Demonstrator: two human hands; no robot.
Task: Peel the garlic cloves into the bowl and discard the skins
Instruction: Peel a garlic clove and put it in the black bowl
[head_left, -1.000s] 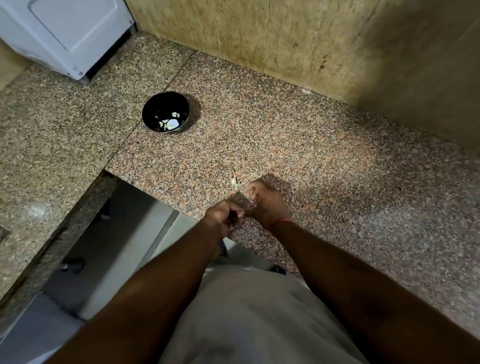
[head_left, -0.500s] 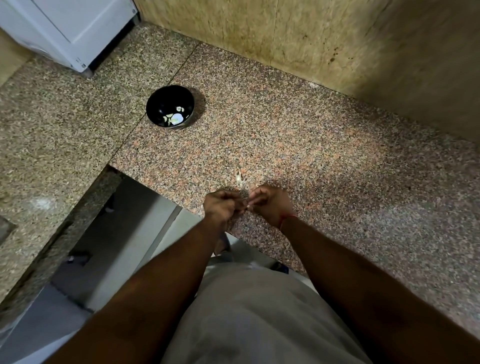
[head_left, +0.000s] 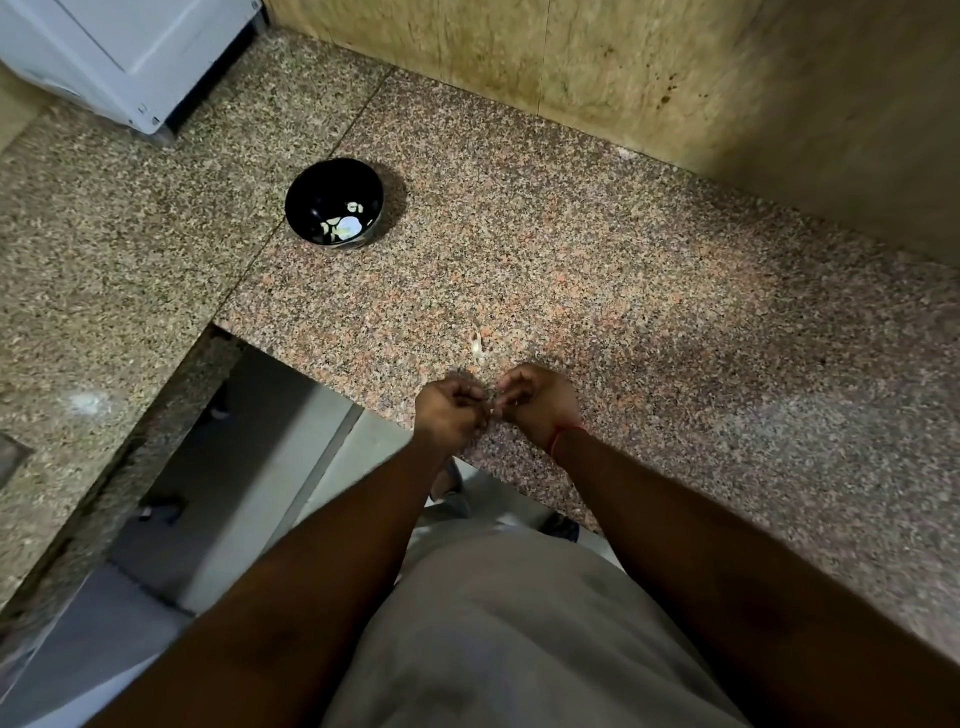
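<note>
Nothing readable anywhere here, honestly. The black bowl (head_left: 334, 201) has no lettering or logo on it, the white appliance (head_left: 130, 52) up behind the bowl shows no brand or numbers (just plain panels), and the granite counter (head_left: 649, 322) carries no marks.

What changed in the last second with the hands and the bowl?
Little. The left hand and right hand stay together at the counter's edge, fingers curled, working on something too small to identify. The bowl and skin scrap haven't moved.
</note>
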